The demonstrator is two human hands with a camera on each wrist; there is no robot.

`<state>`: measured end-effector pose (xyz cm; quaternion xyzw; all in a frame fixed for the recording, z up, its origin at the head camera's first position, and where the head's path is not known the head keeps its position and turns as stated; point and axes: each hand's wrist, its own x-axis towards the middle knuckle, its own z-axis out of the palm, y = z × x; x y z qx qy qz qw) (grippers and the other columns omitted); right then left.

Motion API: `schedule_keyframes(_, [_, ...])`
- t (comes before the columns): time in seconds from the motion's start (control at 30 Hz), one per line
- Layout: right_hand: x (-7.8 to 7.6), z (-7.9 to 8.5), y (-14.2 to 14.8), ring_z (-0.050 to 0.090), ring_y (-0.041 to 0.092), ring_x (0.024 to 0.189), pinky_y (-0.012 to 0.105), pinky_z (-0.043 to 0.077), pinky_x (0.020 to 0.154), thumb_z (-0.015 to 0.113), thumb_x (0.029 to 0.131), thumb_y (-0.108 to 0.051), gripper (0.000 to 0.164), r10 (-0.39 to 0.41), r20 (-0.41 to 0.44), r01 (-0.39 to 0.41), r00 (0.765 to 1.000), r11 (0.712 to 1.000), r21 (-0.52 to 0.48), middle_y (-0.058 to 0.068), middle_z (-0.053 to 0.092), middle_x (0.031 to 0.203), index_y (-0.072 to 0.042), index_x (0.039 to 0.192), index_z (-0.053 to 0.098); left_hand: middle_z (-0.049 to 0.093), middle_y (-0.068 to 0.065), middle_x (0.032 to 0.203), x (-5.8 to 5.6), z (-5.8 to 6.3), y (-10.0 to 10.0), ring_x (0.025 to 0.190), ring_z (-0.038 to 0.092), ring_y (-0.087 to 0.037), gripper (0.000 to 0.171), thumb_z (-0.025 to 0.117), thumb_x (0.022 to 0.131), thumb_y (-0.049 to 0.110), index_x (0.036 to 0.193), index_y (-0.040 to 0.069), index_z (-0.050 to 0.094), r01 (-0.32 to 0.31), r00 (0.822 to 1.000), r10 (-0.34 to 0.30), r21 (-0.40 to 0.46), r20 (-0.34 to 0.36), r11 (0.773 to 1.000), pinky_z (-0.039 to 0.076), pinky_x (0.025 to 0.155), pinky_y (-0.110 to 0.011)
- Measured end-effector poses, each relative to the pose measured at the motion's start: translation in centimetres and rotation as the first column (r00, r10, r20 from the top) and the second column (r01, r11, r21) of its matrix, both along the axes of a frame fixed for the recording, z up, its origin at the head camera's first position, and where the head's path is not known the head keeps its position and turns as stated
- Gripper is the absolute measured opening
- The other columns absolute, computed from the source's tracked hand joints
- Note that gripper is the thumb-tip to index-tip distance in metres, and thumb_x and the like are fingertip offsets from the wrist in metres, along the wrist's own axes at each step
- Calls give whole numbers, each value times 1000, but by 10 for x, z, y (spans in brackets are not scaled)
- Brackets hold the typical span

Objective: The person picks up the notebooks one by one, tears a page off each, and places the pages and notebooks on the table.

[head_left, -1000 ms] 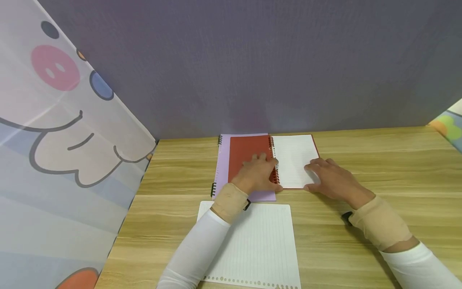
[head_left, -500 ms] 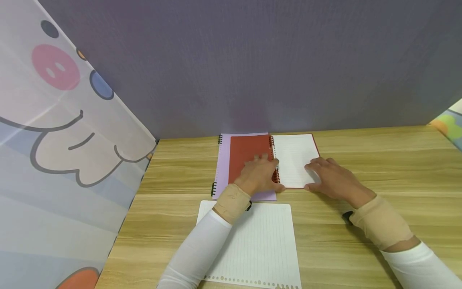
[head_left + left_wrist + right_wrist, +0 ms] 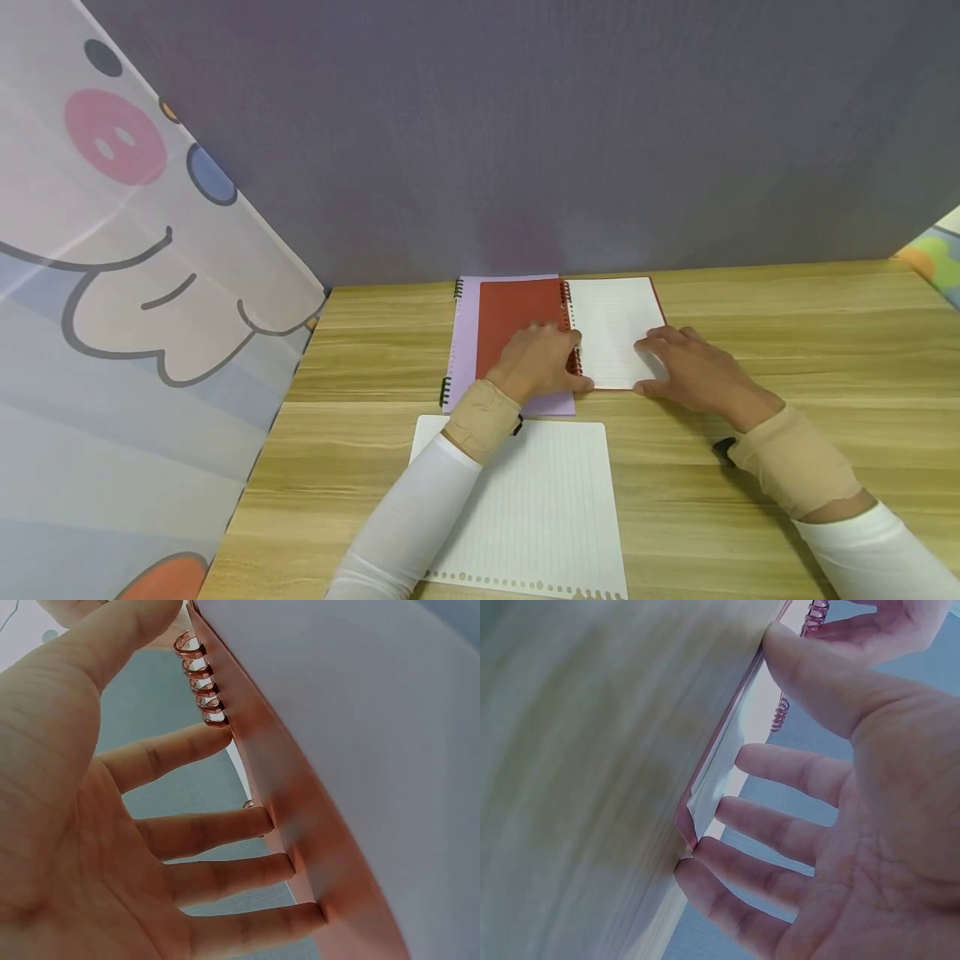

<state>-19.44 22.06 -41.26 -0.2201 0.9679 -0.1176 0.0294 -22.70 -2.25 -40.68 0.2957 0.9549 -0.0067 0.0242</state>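
Note:
A red spiral notebook (image 3: pixel 517 310) lies open, its red cover to the left and a lined white page (image 3: pixel 613 321) to the right. Under the cover is a lilac sheet or cover (image 3: pixel 462 342) with black rings along its left side. Spread fingers of my left hand (image 3: pixel 534 362) rest their tips on the red cover, thumb by the bottom of the spiral binding (image 3: pixel 201 679). At the page's lower right, my right hand (image 3: pixel 693 371) touches the edge with fairly straight fingers (image 3: pixel 769 825), and its thumb lies at the lower corner.
Below the notebook, a loose lined sheet (image 3: pixel 540 500) with punched holes along its near edge lies partly under my left forearm. The wooden table (image 3: pixel 810 342) meets a grey panel (image 3: pixel 570 142) behind. A cartoon-printed cloth (image 3: pixel 150 433) hangs at the left.
My left hand has shifted very slightly to the right over the binding. The right hand and the notebook stay practically where they were.

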Motion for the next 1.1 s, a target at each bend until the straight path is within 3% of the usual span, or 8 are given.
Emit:
schedule_keyframes(0.23, [-1,1,1,35,40,119,57,39,79,60,78,-57,69,1,6,-1,1000,1000,-2,14,41,133,-11,129,49,47,9,70,-2,1,-2,67,44,-12,46,58,72,69,89,26,54,20,1000,-20,28,-1,999,36,53,-29])
schedule_keyframes(0.4, [-1,-2,-3,38,38,115,54,39,81,61,76,-59,66,21,-55,-24,998,998,-54,12,44,130,-12,123,54,48,11,67,-3,1,-2,67,45,-11,42,57,74,67,86,27,54,29,1000,-29,46,6,999,36,53,-29])
schedule_keyframes(0.57, [-1,-6,-9,41,32,111,50,41,79,67,74,-51,55,42,-135,-54,990,994,-91,7,48,123,-14,114,58,48,11,66,-4,0,-2,65,45,-10,41,56,75,67,83,27,55,38,999,-38,47,-2,998,36,51,-28])
schedule_keyframes(0.83, [-1,-7,-11,49,30,103,46,42,78,68,77,-40,41,66,-178,-86,982,991,-107,2,54,111,-15,108,61,48,12,63,-2,1,-2,63,46,-8,38,56,76,64,81,26,55,44,999,-43,59,-15,997,36,51,-26])
schedule_keyframes(1.1, [-6,-7,-9,55,25,90,43,43,70,65,78,-22,17,106,-324,-146,940,984,-99,-2,57,96,-17,95,64,48,12,63,-3,1,-2,63,46,-8,39,56,76,66,80,27,55,44,999,-43,73,-8,996,36,51,-26])
